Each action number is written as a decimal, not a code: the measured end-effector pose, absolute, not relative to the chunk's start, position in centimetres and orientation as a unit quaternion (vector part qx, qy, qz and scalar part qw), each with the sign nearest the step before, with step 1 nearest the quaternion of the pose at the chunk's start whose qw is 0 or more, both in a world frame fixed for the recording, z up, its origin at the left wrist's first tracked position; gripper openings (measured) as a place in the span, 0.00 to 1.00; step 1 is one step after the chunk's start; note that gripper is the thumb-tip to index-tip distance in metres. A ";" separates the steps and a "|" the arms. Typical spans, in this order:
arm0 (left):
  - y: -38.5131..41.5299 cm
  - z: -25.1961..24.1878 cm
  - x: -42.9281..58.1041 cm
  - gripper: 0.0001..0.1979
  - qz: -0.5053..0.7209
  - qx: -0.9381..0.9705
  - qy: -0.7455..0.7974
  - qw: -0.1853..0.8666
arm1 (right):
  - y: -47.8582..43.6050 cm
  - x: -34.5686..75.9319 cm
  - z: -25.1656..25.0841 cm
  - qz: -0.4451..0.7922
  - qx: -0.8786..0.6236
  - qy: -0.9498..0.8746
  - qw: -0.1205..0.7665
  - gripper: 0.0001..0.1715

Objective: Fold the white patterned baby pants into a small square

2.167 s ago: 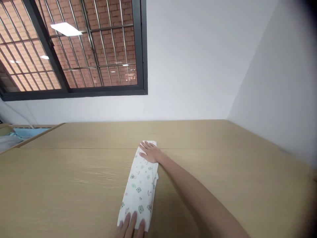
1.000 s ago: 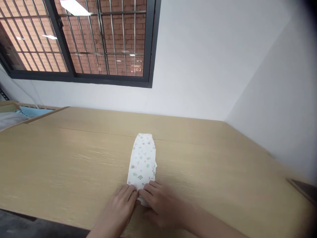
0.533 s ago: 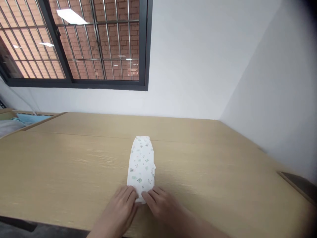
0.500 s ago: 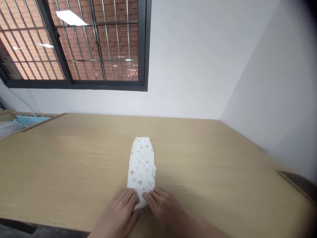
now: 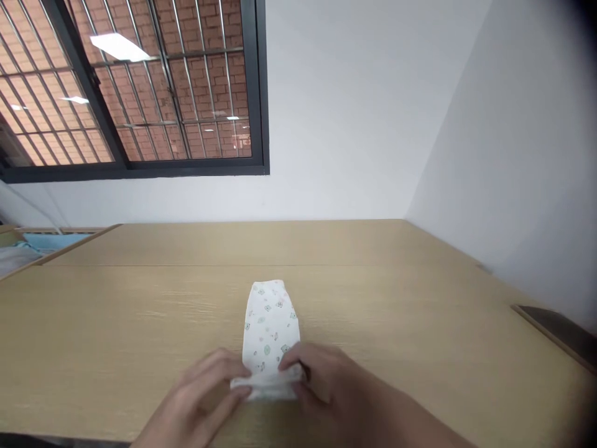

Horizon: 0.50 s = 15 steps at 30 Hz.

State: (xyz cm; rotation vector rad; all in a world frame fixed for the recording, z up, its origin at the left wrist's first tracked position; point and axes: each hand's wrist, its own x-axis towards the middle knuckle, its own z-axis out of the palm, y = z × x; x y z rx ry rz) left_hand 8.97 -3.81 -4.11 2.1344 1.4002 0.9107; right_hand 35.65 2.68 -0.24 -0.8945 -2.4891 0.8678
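Note:
A folded white cloth (image 5: 271, 320) with small green and brown prints lies lengthwise on the wooden tabletop (image 5: 163, 342). Its near end is turned up into a plain white band, while the far end lies flat. My left hand (image 5: 200, 392) pinches the left corner of this band between thumb and fingers. At the right corner, my right hand (image 5: 321, 379) grips the same band, its thumb below and fingers above. Both hands are slightly blurred. What kind of cloth article it is, I cannot tell.
A barred window (image 5: 186, 93) is set in the white wall (image 5: 336, 124) behind the table. At the far left stands an open wooden box (image 5: 69, 249) with light blue and white fabric inside. A dark recess (image 5: 559, 330) is at the right edge.
The near end of the cloth has been lifted and turned up into a band. My hands have moved apart to its two corners. The view has shifted slightly.

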 end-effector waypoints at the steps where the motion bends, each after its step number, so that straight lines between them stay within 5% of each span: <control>1: -3.0 -3.9 8.9 0.06 0.348 0.768 0.505 0.185 | 3.5 35.6 -0.4 0.299 -0.306 -0.879 0.208 0.19; 7: 5.2 -3.2 9.1 0.12 0.384 0.750 0.531 0.093 | 10.8 33.0 -1.7 0.263 -0.331 -0.831 0.361 0.14; 15: 15.0 -4.9 10.5 0.14 0.293 0.724 0.620 0.074 | 20.2 29.3 -6.4 0.244 -0.463 -0.766 0.374 0.13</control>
